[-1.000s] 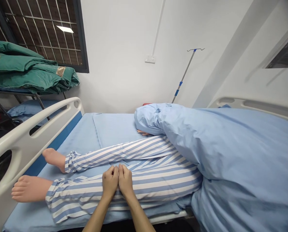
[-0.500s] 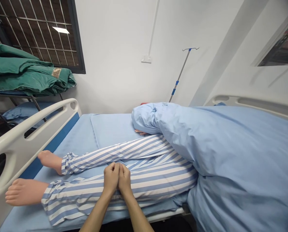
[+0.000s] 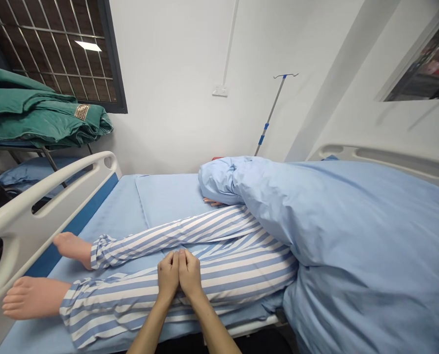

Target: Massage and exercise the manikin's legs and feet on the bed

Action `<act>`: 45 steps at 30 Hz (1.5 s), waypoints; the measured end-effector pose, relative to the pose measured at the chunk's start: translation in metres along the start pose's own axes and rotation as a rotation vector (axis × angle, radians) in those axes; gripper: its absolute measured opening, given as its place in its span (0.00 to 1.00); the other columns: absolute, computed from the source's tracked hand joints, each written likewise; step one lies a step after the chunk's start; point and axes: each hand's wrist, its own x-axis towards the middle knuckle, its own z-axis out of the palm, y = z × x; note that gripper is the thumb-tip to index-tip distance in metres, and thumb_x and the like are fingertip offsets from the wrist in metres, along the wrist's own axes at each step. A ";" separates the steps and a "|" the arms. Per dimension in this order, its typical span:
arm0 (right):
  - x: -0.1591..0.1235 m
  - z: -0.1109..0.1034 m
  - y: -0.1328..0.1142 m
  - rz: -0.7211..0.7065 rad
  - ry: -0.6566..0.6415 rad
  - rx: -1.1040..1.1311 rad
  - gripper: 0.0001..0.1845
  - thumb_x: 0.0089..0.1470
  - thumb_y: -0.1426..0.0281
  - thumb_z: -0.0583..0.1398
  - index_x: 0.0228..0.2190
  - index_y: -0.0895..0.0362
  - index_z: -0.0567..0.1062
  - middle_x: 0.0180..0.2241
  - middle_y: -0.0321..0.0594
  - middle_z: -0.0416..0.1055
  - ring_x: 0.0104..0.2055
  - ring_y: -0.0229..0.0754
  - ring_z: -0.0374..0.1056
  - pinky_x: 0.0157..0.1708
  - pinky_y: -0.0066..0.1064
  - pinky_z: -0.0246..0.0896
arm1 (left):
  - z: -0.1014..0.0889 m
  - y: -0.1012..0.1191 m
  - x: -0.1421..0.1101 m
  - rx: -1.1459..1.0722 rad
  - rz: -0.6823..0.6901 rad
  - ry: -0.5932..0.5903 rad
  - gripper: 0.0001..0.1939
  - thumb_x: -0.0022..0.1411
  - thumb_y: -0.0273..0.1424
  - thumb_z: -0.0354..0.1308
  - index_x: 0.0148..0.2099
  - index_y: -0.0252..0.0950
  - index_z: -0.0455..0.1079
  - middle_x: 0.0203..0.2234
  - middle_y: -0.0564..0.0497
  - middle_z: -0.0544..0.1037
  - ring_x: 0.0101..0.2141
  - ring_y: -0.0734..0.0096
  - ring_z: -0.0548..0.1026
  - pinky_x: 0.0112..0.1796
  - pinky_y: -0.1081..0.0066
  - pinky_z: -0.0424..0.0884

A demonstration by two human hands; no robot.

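From here, the person's left hand (image 3: 168,276) and right hand (image 3: 190,273) lie side by side on the hospital bed (image 3: 167,196), close to its near edge. Both are released, fingers lightly curved, their sides and fingertips touching each other, with no fold of cloth gathered in either. They rest on the blue-and-white striped pyjama trousers (image 3: 226,280) covering the nearer leg of a patient manikin, whose other leg (image 3: 167,236) lies just beyond the fingertips.

The nearer bare foot (image 3: 33,297) reaches the bed's white footboard (image 3: 38,206), and the farther foot (image 3: 72,248) sits just beside it. A blue duvet (image 3: 352,236) covers the rest of the manikin on the hands' right, and the manikin's own hand (image 3: 212,201) pokes out from under its bunched edge. Bare blue sheet (image 3: 108,226) stretches past the far leg. Beyond the bed, an IV pole (image 3: 271,115) stands by the wall, and folded green blankets (image 3: 31,110) sit on a rack past the footboard.
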 end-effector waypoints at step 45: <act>0.004 -0.054 0.019 -0.060 -0.067 -0.126 0.19 0.59 0.64 0.47 0.19 0.56 0.62 0.16 0.32 0.59 0.20 0.35 0.54 0.23 0.27 0.42 | 0.033 0.015 -0.012 0.072 0.062 -0.072 0.19 0.57 0.38 0.45 0.17 0.37 0.52 0.12 0.57 0.56 0.18 0.78 0.54 0.23 0.74 0.49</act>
